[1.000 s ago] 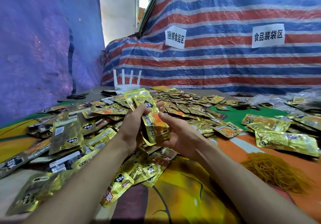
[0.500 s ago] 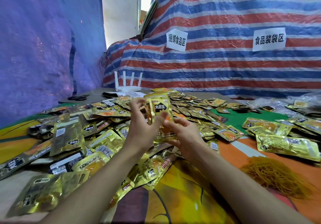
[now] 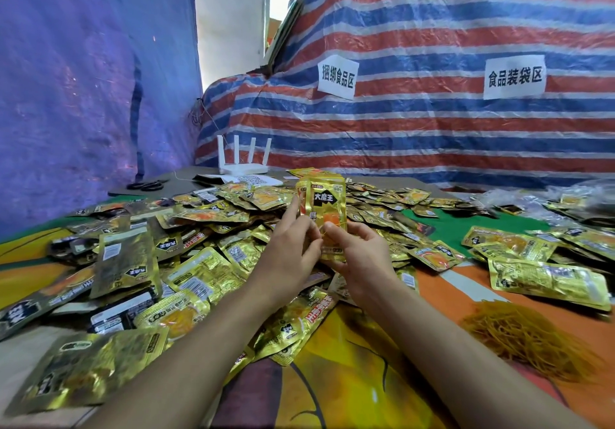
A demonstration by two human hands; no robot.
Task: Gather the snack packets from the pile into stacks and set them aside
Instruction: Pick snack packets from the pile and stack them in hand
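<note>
Nearby, rubber bands (image 3: 525,338) beside packets (image 3: 545,279).

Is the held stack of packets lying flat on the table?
No, the left hand and the right hand hold the stack upright above the pile.

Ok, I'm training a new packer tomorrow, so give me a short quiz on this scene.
1. True or false: the left hand and right hand both hold the stack upright.
2. The bands lie at the person's: A) left side B) right side C) far edge.
3. What white thing stands behind the pile?
Key: 1 true; 2 B; 3 the router.
</note>
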